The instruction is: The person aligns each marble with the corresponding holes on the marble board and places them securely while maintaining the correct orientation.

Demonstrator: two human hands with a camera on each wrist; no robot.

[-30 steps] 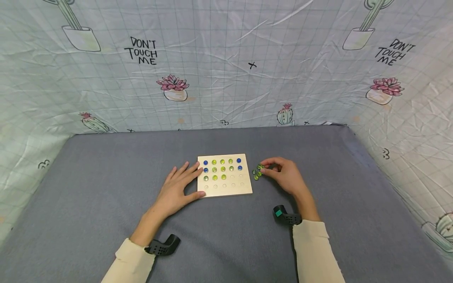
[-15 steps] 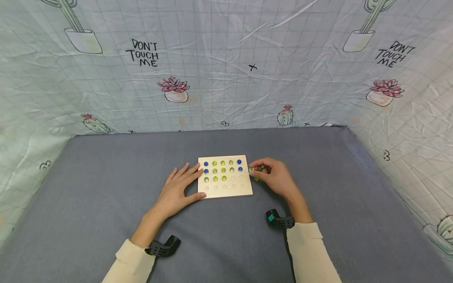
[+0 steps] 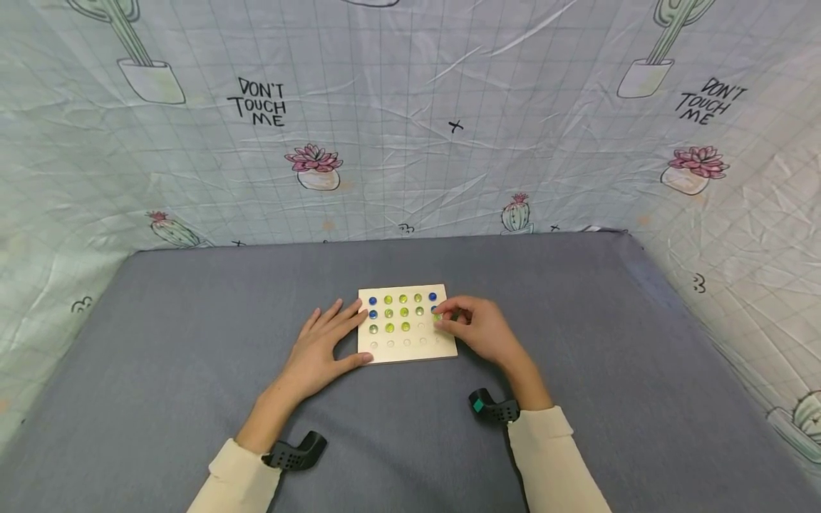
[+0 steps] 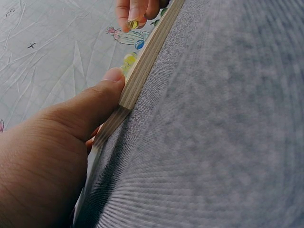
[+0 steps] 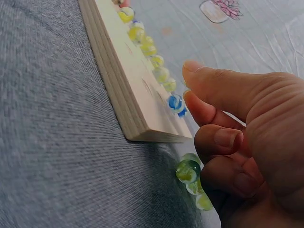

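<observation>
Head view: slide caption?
Right hand pinches a yellow-green glass marble over a partly filled, pale rectangular wooden board, left hand touching its left edge.

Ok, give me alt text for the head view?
The right hand pinches a greenish marble over the right side of a wooden board; the left hand rests at its left edge. Blue marbles and greenish ones fill the two far rows; the nearest row's visible hollows hold none.

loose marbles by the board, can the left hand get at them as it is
Probably not: from the left hand, the board and the right hand seem in the way of the loose marbles.
</observation>
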